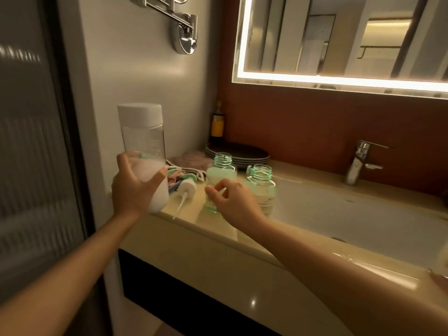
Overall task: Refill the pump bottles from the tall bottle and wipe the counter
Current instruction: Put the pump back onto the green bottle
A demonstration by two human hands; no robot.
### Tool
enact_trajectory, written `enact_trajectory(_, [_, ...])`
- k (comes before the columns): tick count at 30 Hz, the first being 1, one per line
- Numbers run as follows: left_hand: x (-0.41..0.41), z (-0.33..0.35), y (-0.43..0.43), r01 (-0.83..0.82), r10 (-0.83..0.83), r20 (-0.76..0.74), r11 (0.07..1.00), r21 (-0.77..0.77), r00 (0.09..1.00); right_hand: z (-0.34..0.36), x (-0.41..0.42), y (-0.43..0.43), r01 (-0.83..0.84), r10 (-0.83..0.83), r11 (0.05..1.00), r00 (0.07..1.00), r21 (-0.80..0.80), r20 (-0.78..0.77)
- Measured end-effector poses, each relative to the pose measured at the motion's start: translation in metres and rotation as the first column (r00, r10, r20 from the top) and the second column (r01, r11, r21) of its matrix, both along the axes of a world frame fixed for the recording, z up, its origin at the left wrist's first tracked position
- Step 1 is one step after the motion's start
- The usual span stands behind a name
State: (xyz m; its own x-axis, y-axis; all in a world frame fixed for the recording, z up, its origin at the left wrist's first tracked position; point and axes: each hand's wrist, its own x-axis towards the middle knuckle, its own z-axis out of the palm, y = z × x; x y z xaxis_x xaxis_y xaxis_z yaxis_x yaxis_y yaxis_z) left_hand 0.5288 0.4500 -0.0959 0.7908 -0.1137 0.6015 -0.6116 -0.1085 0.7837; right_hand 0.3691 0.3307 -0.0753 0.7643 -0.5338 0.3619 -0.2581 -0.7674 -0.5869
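Currently we record the left hand (132,187) gripping the lower part of the tall bottle (143,132), fingers and thumb wrapped round it. The bottle is upright, white cap on, raised over the left end of the counter (218,238). White liquid fills its lower part; the upper part is clear.

We note the right hand (234,202) in front of the nearer pump bottle (219,174), fingers loosely curled with nothing between them. We cannot tell whether it touches the glass.

Both pump bottles stand uncapped on the counter, the second pump bottle (260,183) just beside the basin (339,214). One pump head (186,186) lies on its side between the tall bottle and the nearer pump bottle. A striped cloth (184,166) lies crumpled behind it, beside stacked dark plates (240,151).
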Motion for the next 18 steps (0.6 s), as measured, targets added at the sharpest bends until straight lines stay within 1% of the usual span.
enact_trajectory(3, [0.025,-0.003,-0.009,0.022,-0.02,-0.036,0.999,0.038,0.999,-0.003,0.029,0.001,0.032,-0.037,0.998,0.993,-0.053,-0.111])
enact_trajectory(5, [0.034,-0.006,-0.015,0.039,-0.036,-0.038,0.997,0.065,0.999,-0.005,0.047,-0.001,0.042,-0.047,0.998,0.989,-0.036,-0.143])
enact_trajectory(8, [0.042,-0.012,-0.023,0.064,-0.064,0.002,0.994,0.093,0.998,-0.01,0.072,-0.001,0.089,-0.09,0.996,0.984,-0.014,-0.156])
enact_trajectory(11, [0.05,-0.016,-0.027,0.06,-0.06,-0.003,0.994,0.091,0.998,-0.02,0.092,0.004,0.108,-0.128,0.989,0.966,-0.102,-0.223])
enact_trajectory(12, [0.054,-0.017,-0.028,0.062,-0.061,-0.013,0.994,0.088,0.998,-0.024,0.098,0.005,0.107,-0.126,0.99,0.96,-0.09,-0.251])
enact_trajectory(13, [0.056,-0.018,-0.029,0.066,-0.064,-0.018,0.994,0.084,0.998,-0.027,0.103,0.006,0.11,-0.118,0.993,0.954,-0.044,-0.274])
enact_trajectory(15, [0.062,-0.02,-0.029,0.076,-0.075,-0.023,0.994,0.079,0.997,-0.031,0.116,0.004,0.128,-0.092,0.986,0.948,0.103,-0.304])
enact_trajectory(17, [0.064,-0.021,-0.03,0.091,-0.09,-0.028,0.993,0.071,0.996,-0.032,0.124,0.001,0.166,-0.087,0.958,0.946,0.236,-0.312])
enact_trajectory(18, [0.063,-0.02,-0.03,0.098,-0.096,-0.027,0.993,0.069,0.995,-0.032,0.127,-0.001,0.19,-0.099,0.941,0.945,0.278,-0.311])
